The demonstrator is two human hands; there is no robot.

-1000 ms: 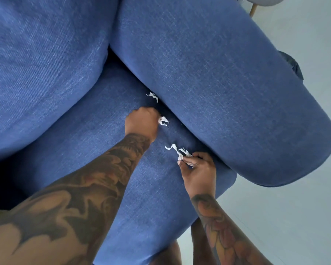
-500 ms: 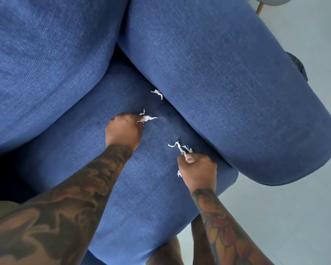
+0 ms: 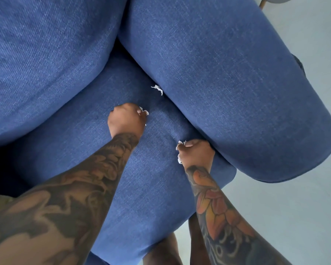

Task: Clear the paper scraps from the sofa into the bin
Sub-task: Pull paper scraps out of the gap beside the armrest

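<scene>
Both hands were seen as fists over the blue sofa seat cushion [image 3: 145,188]. White paper scraps [image 3: 144,111] were pinched in the curled left hand [image 3: 125,119]; more scraps [image 3: 179,159] were gripped in the right hand [image 3: 196,153], beside the armrest [image 3: 237,83]. One loose paper scrap [image 3: 158,89] was noted lying in the crease between cushion and armrest, apart from both hands.

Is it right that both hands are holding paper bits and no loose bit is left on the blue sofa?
Not quite. The left hand and right hand do each grip paper bits, but the head view shows one loose scrap lying on the blue sofa, beside the armrest.
</scene>
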